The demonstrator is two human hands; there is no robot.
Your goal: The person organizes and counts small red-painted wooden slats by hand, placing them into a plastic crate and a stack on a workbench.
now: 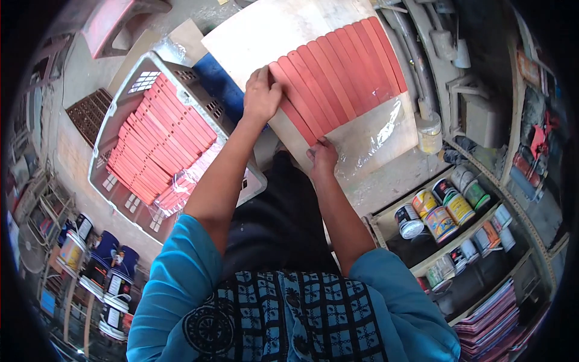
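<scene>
A row of red-painted slats [335, 75] with rounded ends lies side by side on a pale board [241, 42]. My left hand [262, 96] is closed on the far end of the nearest slat [297, 114], at the row's left edge. At that slat's near end, the fingers of my right hand [324, 155] pinch it. The undersides of both grips are hidden. Clear plastic film [380, 130] lies on the board beside the row's near ends.
Left of me, a grey plastic crate [99, 154] holds many red slats with holes. Paint cans [442, 223] stand on a shelf at right, and buckets [120, 265] at lower left. A bucket [429, 134] and pipes [416, 57] border the board's right side.
</scene>
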